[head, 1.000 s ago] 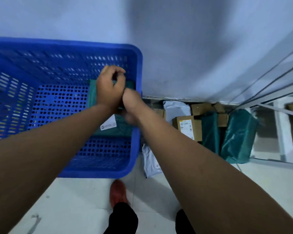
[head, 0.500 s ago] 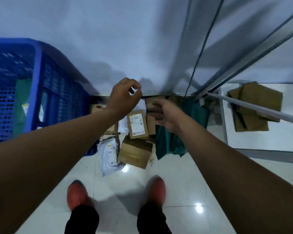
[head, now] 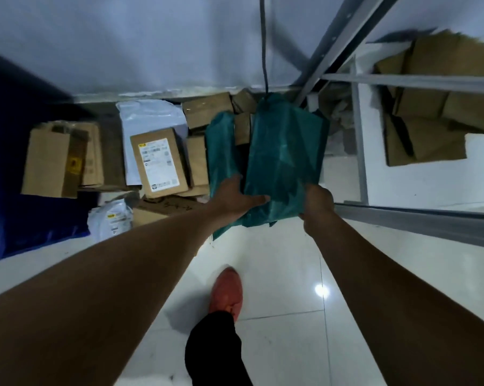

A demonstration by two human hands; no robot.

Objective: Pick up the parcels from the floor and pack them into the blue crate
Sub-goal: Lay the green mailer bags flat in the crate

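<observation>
Left hand [head: 235, 199] and right hand [head: 317, 203] grip the teal parcel [head: 285, 160] by its near edge; its slick wrap could slide from the fingers [head: 231, 184] on lifting.

A parcel storeroom: boxed and bagged parcels [head: 160, 162] heaped on the tiled floor [head: 277, 260] beside metal racking [head: 402, 80] holding cardboard boxes [head: 430, 107].

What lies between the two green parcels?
Head view: a small brown box between left green parcel and right green parcel; lower down, the left hand.
</observation>
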